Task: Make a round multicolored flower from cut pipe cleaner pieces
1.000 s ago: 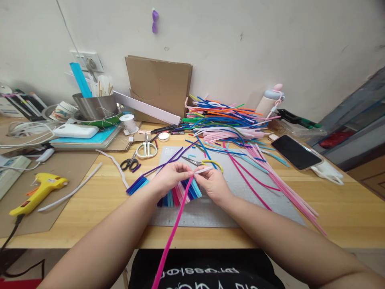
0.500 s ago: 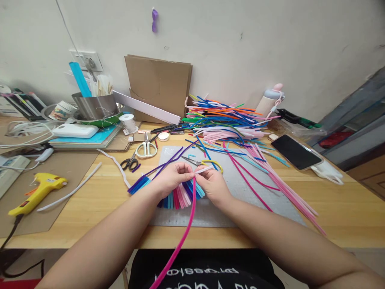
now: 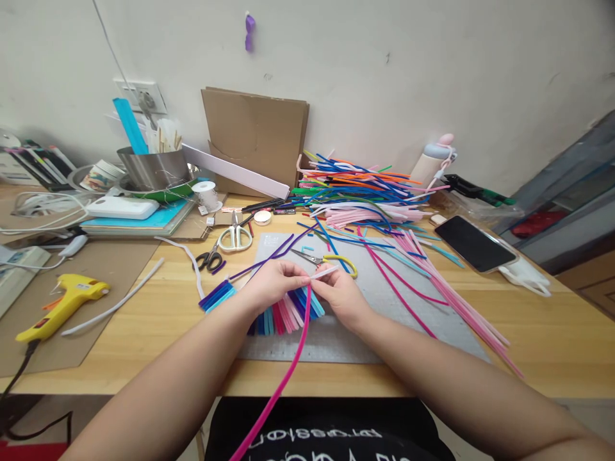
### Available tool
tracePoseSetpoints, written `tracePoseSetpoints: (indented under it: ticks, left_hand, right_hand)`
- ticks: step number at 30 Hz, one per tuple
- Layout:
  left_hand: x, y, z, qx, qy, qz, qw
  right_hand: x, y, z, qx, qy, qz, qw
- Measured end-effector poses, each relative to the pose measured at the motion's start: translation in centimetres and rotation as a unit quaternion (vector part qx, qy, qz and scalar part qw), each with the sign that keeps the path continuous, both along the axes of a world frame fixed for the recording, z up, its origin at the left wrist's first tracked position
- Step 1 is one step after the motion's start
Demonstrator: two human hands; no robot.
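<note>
I register the magenta pipe cleaner [image 3: 291, 373] bowing more than one second ago, its free length trailing toward 7 o'clock. Pinch location: unchanged; I judge progress there slight. Left hand [image 3: 272, 282]: pinching the magenta upper end. Right hand [image 3: 344, 298]: gripping the white pipe cleaner [image 3: 327, 273], aimed toward 2 o'clock. Multicoloured fringe [image 3: 289, 314]: at 7 o'clock from the pinch.

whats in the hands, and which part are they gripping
The left hand and right hand together pinch a magenta stem at its upper visible end, and a white stem right there too; the exact contacts are hidden.
</note>
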State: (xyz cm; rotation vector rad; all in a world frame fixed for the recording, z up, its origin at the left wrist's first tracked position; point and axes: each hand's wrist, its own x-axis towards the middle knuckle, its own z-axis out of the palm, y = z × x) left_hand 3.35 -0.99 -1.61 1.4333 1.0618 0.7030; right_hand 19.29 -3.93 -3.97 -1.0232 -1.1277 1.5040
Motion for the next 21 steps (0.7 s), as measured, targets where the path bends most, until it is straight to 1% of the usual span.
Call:
tracePoseSetpoints:
  ticks: [4,7,10,11,12,13,14,16,17,18,19,21]
  left_hand:
    - [-0.2,0.2,-0.2,0.025,0.022,0.007,0.999]
    - [-0.4,0.4,-0.3,0.03,0.027,0.015,0.999]
    - [-0.5,0.6,-0.3,0.036,0.042,0.032,0.998]
    - [-0.6,0.7,-0.3,0.041,0.051,0.039,0.997]
    - [-0.6,0.7,-0.3,0.046,0.061,0.045,0.996]
    - [-0.7,0.7,-0.2,0.051,0.069,0.051,0.995]
    - [-0.7,0.7,-0.1,0.054,0.076,0.055,0.994]
    - [-0.7,0.7,0.2,0.068,0.089,0.065,0.992]
    - [-0.7,0.7,0.3,0.082,0.096,0.072,0.989]
    - [-0.6,0.7,0.3,0.098,0.105,0.081,0.986]
    - [-0.6,0.7,0.4,0.115,0.115,0.089,0.983]
    - [-0.5,0.6,0.4,0.143,0.136,0.106,0.975]
  right_hand:
    - [-0.1,-0.2,0.4,-0.007,0.007,-0.005,1.0]
    - [-0.1,-0.2,0.6,-0.015,0.014,-0.017,1.0]
    - [0.3,-0.1,1.0,-0.012,-0.009,-0.044,0.999]
    - [0.4,-0.1,1.1,-0.013,-0.026,-0.038,0.999]
    - [0.6,-0.2,1.3,-0.021,-0.048,-0.014,0.999]
    - [0.8,-0.3,1.5,-0.04,-0.07,0.026,0.996]
    - [0.9,-0.5,1.7,-0.069,-0.089,0.082,0.99]
    - [0.9,-1.0,1.9,-0.145,-0.091,0.203,0.964]
    - [0.7,-1.3,2.0,-0.182,-0.066,0.247,0.949]
    - [0.4,-1.7,2.0,-0.211,-0.024,0.274,0.938]
    - [0.1,-2.0,2.0,-0.23,0.027,0.284,0.93]
    - [-0.4,-2.5,1.9,-0.255,0.114,0.271,0.921]
